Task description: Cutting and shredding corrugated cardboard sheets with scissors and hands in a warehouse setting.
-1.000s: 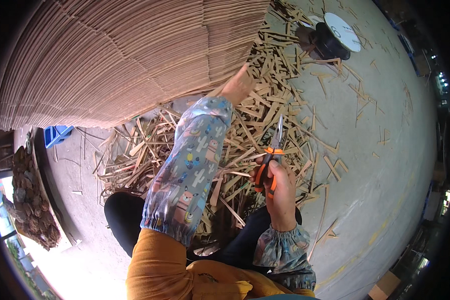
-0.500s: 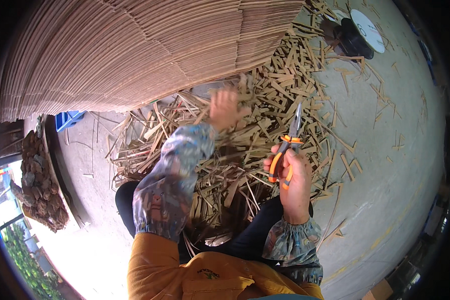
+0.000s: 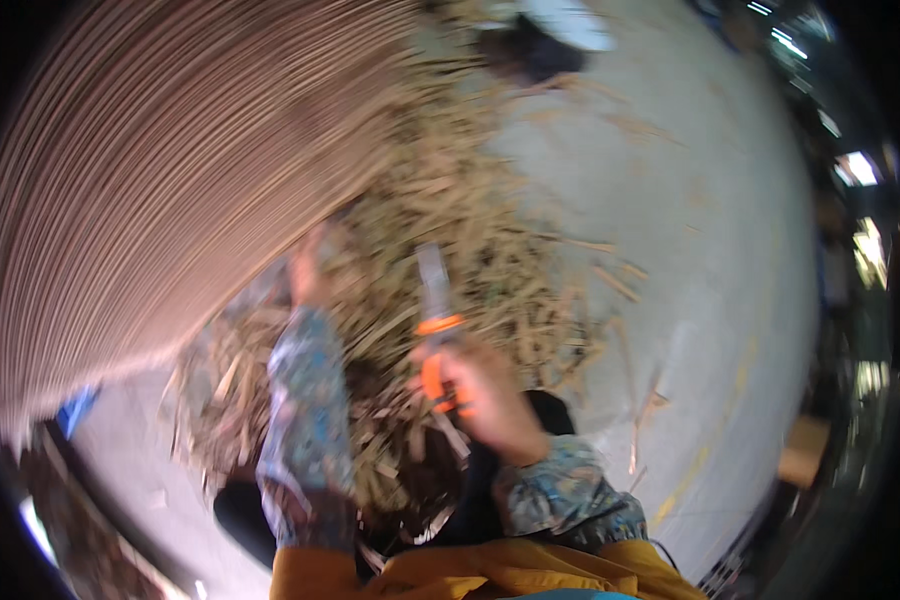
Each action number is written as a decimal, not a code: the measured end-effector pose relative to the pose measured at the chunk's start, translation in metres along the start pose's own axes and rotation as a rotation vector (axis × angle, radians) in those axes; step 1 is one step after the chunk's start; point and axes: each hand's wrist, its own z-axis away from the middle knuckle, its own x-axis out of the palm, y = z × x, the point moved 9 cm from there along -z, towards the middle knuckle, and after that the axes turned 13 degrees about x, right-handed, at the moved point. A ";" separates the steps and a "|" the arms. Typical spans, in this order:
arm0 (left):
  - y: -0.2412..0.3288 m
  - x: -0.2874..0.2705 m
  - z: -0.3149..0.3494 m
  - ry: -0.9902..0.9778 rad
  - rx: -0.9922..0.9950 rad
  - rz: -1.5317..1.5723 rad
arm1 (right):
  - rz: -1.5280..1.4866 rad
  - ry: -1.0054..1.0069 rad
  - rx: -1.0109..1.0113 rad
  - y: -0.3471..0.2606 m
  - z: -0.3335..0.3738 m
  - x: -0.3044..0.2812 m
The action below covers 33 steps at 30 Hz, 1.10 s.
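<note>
My right hand (image 3: 485, 395) is closed around needle-nose pliers (image 3: 436, 325) with orange and black handles, their jaws pointing away from me. Beneath the pliers lies a heap of cut cardboard strips (image 3: 450, 210). My left hand (image 3: 308, 268) reaches to the lower edge of a large stack of corrugated cardboard sheets (image 3: 200, 170). Motion smears its fingers, so I cannot make out whether they grip anything. Patterned sleeve covers are on both forearms.
A dark spool with a white disc (image 3: 570, 22) sits on the grey floor (image 3: 660, 270) at the far right. Loose strips are scattered around it. A blue bin (image 3: 77, 410) shows at the left under the stack, and a brown box (image 3: 803, 450) stands at the right.
The view has swung to the right and is now blurred. My left hand has moved from above the strip heap to the stack's lower edge. The pliers remain in my right hand.
</note>
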 end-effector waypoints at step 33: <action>0.373 0.015 0.363 -0.241 -0.226 -1.452 | 0.476 0.195 0.203 -0.037 0.247 0.064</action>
